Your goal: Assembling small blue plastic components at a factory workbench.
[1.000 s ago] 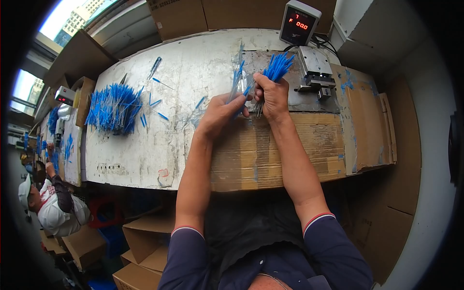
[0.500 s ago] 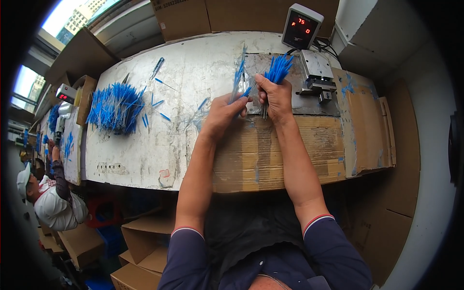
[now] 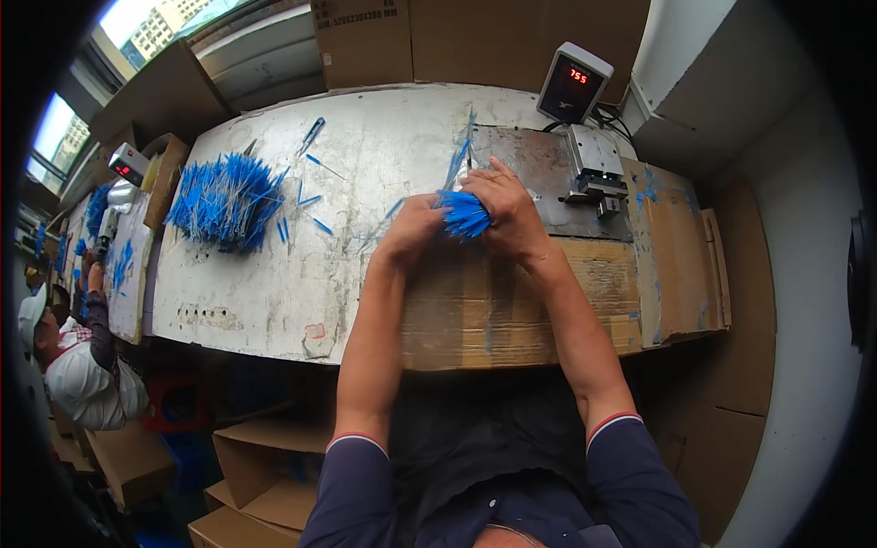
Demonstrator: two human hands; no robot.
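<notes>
A tight bundle of thin sticks with blue ends (image 3: 464,216) is held between my two hands, its blue ends facing me. My right hand (image 3: 510,208) wraps round the bundle from the right, with fingers curled over its far side. My left hand (image 3: 413,226) is closed against the left side of it; its fingertips are partly hidden behind the blue ends. Just beyond my hands lie some more blue-ended sticks (image 3: 459,161) in what looks like clear plastic film. The far ends of the held bundle are hidden.
A large heap of blue-ended sticks (image 3: 224,203) stands at the left, with loose ones and a utility knife (image 3: 311,136) nearby. A metal fixture (image 3: 598,169) and a display box with red digits (image 3: 575,82) are at the right. Cardboard (image 3: 585,292) covers the near edge. A co-worker (image 3: 87,379) sits left.
My right hand has turned the bundle, so its blue ends, which pointed away, now point toward me. My left hand has left the film and come against the bundle. The display digits differ.
</notes>
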